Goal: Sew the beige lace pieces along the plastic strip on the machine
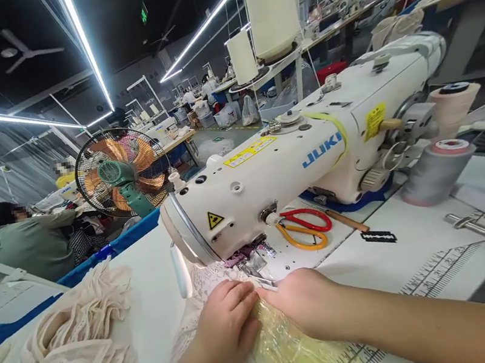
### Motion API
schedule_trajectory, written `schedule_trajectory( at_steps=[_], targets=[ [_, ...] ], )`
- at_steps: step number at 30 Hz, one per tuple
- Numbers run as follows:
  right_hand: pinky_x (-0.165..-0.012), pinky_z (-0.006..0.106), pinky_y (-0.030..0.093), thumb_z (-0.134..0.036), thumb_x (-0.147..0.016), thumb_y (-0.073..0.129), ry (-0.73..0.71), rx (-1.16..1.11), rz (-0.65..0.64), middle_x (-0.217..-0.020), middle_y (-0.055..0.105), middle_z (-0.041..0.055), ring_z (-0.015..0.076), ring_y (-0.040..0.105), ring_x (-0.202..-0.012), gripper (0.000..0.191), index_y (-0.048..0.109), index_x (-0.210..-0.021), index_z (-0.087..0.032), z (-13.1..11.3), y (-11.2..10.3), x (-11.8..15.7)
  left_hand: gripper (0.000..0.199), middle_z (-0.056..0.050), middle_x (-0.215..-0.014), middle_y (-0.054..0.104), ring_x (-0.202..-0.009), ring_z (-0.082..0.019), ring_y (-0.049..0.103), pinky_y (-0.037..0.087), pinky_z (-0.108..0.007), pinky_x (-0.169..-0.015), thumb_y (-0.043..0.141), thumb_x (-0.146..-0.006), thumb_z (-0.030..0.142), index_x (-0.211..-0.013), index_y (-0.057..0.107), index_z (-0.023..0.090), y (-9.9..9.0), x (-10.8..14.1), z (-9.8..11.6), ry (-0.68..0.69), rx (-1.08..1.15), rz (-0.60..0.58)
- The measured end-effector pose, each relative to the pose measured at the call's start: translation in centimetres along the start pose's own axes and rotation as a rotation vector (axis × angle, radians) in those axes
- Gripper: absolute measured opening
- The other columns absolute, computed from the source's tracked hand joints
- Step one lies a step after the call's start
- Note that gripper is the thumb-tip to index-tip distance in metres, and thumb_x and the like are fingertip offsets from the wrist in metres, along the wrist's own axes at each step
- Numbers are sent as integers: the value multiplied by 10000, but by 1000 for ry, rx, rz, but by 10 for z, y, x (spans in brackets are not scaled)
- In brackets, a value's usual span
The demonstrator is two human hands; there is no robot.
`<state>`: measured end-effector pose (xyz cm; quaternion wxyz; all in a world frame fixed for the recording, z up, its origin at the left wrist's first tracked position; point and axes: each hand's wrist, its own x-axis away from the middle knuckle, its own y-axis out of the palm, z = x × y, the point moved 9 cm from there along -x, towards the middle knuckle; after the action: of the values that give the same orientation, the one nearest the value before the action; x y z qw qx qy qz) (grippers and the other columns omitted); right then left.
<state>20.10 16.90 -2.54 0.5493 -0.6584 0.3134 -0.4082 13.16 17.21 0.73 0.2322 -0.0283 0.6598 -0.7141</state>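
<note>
A white sewing machine [264, 172] stands across the middle, its needle area low at the front. Pale lace fabric [203, 280] lies under the presser foot and runs down the left side. My left hand [228, 322] presses on the lace just in front of the foot, fingers together. Beside it on the right, my right hand [301, 301] is closed near the foot, at the top edge of a clear yellowish plastic sheet [292, 351]; its fingertips are partly hidden, and what they grip cannot be made out.
Lace pieces [68, 356] are heaped at left. Red-and-orange-handled scissors [305, 230], a black blade [379, 237] and thread cones [438, 169] lie or stand at right. Beyond the blue edge are a fan [119, 171] and a seated person [27, 246].
</note>
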Motion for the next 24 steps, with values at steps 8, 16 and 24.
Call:
schedule_trajectory(
  at_steps=[8,16,24],
  targets=[
    [-487,321,420,-188,-583,731,96,-14,4,-548,670,96,275,645,-532,808,452,-1340,-141,0,14,-24,318,-145,-1078,628,-983,-269,564,476,-459,-845,441,-835,155,-1126,568,148,-6,-6,-14,7,-11,38],
    [-497,323,415,-171,-525,755,115,-23,-46,-556,670,101,280,635,-539,933,391,-1382,-126,2,18,-25,313,-149,-1055,644,-964,-264,578,491,-450,-824,430,-855,142,-1127,584,132,-6,-8,-33,11,-97,41],
    [-469,333,430,-99,-547,722,96,33,-113,-590,687,125,298,649,-540,991,277,-1433,-107,-3,13,-19,344,-173,-1030,650,-961,-313,578,483,-487,-807,419,-878,230,-1122,621,96,4,-7,-55,-172,-220,-77]
  ],
)
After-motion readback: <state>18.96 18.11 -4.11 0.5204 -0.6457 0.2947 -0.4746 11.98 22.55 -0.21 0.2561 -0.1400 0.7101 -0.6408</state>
